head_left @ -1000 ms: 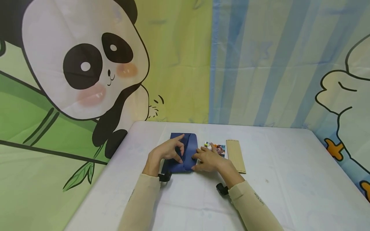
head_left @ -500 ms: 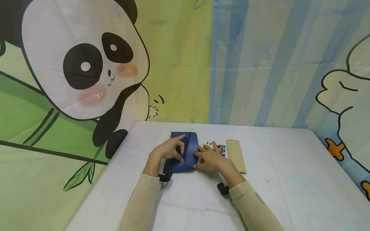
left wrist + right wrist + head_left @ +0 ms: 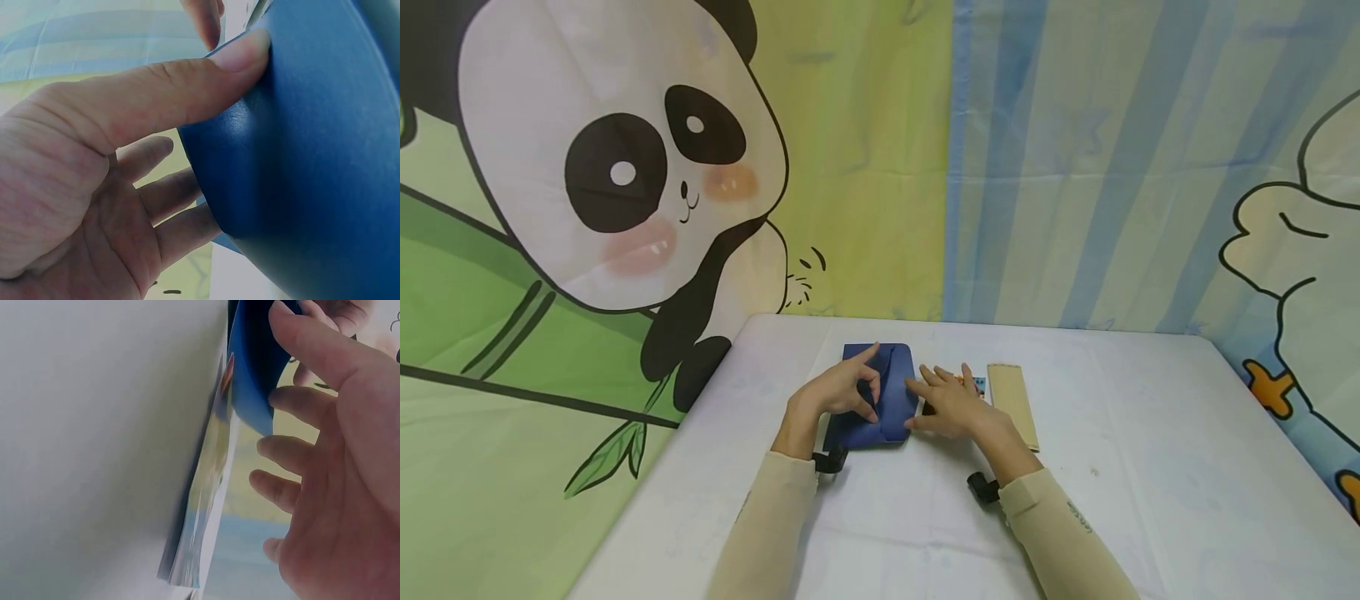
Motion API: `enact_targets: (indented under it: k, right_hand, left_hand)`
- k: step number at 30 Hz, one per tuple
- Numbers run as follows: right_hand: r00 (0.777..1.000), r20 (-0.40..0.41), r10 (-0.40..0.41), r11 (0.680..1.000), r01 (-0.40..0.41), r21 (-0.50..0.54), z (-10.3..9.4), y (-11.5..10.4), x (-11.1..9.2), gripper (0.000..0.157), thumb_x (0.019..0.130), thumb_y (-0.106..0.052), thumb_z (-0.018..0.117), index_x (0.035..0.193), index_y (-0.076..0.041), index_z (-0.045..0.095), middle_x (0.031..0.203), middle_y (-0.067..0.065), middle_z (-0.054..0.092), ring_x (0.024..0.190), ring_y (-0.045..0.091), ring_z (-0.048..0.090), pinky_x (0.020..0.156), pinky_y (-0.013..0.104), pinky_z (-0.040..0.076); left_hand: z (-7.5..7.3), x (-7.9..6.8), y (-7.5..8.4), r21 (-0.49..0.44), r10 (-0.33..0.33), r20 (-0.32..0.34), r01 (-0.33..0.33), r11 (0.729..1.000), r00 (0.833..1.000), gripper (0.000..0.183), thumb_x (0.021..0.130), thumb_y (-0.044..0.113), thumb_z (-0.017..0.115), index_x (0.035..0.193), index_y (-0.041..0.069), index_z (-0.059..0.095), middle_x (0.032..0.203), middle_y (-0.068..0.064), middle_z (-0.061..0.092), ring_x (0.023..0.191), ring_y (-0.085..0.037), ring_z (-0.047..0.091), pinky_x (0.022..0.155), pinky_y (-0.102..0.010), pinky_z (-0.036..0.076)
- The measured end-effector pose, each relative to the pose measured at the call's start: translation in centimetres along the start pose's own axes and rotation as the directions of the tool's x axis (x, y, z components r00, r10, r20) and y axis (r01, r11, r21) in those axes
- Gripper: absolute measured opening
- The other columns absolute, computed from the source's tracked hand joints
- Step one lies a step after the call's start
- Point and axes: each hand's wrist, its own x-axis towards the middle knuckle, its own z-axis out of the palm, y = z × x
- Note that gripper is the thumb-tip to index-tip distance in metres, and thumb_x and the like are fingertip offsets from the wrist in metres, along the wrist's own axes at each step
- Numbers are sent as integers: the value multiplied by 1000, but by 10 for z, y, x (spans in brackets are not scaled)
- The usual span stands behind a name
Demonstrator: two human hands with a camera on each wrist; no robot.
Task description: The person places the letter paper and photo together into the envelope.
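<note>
A dark blue envelope (image 3: 895,400) lies on the white table in the head view, its rounded flap toward the right. My left hand (image 3: 837,392) pinches an edge of it. In the left wrist view, the thumb (image 3: 237,59) presses the blue face while other fingers pass behind the edge. My right hand (image 3: 953,408) spreads its fingers just right of the envelope, thumb and index tips right at its edge. Beneath that hand is a glossy, colourful flat packet (image 3: 981,386), mostly hidden. The right wrist view shows the packet (image 3: 209,481) edge-on beside the blue envelope (image 3: 253,394).
A tan cardboard strip (image 3: 1011,400) lies to the right of the packet. The white table (image 3: 1135,450) reaches back to a printed cloth backdrop (image 3: 865,167). A dark camera strap sits on each wrist.
The right hand has lifted its fingers and shifted slightly right, now covering more of the packet. The left hand keeps its pinch, and the envelope has barely moved.
</note>
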Motion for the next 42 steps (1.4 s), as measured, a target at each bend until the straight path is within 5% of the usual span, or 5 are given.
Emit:
enact_targets:
  k: [6,12,30,37,42]
  right_hand:
    - [999,-18,31,999,-31,32,-4,6,-2,81,85,-64,56,152,-26,28,158,11,22,144,34,19,109,67,1]
    - [999,-41,29,998,-26,54,-5,11,-3,80,86,-62,57,151,-24,31,157,12,24,144,34,19,109,66,-1]
    - [997,-11,79,988,-77,135,-11,34,-9,75,89,-56,58,151,-24,31,158,13,20,145,36,15,109,65,-9]
    - [995,4,96,988,-96,120,-12,39,-9,79,86,-55,63,151,-24,32,157,14,22,144,37,16,108,67,-8]
    - [991,26,128,985,-130,114,-12,45,-11,88,79,-54,71,151,-24,31,157,15,23,144,39,17,106,69,-9]
  left_hand:
    - [1,1,-2,2,11,6,-11,1000,1000,63,62,19,90,112,7,53,111,6,68,141,-21,23,114,-56,13]
    - [1,-3,-1,47,12,2,-12,999,1000,30,61,22,91,76,16,65,158,2,25,146,-20,10,114,-53,15]
    - [3,-1,-1,2,29,9,-29,1000,1000,46,63,16,89,98,10,60,119,1,64,146,-18,13,115,-52,13]
    - [3,-5,-2,54,30,-1,-30,998,1000,31,61,21,91,78,13,66,161,-2,15,147,-27,9,114,-54,16]
    - [3,-6,0,50,21,2,-21,999,1000,30,61,21,91,77,13,66,161,-2,12,147,-28,9,114,-54,17]
